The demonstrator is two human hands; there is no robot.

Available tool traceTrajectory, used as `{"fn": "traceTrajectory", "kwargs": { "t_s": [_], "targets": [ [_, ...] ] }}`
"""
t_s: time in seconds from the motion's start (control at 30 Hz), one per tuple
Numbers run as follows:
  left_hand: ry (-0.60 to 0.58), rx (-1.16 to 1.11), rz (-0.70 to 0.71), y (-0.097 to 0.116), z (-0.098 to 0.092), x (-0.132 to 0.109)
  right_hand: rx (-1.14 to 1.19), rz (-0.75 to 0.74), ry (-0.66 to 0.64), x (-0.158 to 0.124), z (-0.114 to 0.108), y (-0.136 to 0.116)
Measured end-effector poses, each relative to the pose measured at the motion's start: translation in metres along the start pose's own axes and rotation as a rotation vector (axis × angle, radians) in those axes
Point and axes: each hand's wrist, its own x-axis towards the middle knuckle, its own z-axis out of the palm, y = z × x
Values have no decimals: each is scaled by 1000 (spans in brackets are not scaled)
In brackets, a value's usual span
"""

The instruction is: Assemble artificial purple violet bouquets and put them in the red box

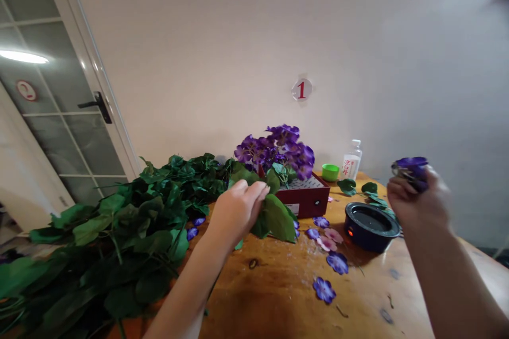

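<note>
My left hand [237, 213] has its fingers closed on a sprig of artificial green leaves [278, 218] at the middle of the wooden table [254, 296]. A large heap of leafy artificial vines [127, 228] lies to its left. My right hand [417, 198] is raised and slightly blurred above the table's right side, gripping a small bunch of purple artificial flowers [412, 172]. Behind the sprig stands a taller cluster of purple artificial flowers [278, 151]. Loose purple and pink flower heads [324, 290] lie scattered below it.
An open red box [304, 201] stands at the back, with a round black electric pot [371, 226] to its right. A plastic bottle [352, 160] and a green cup [330, 171] stand behind. A glazed door [67, 116] is at the left, and a wall [199, 63] rises behind.
</note>
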Motion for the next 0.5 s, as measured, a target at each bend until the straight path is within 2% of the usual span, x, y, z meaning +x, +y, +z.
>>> {"fn": "traceTrajectory", "kwargs": {
  "t_s": [0.13,0.23,0.33,0.4,0.5],
  "targets": [
    [-151,26,267,13,3,-1,189,16,-83,-42,54,-20],
    [-212,57,347,24,-2,-2,45,52,-248,-74,83,-11],
    [-179,49,394,30,-12,-4,-129,167,-332,-91,92,6],
    [-139,19,423,30,-18,-6,-216,228,-317,-94,91,13],
    [-136,-5,432,29,-26,-8,-284,241,-302,-92,87,17]
  ]
}}
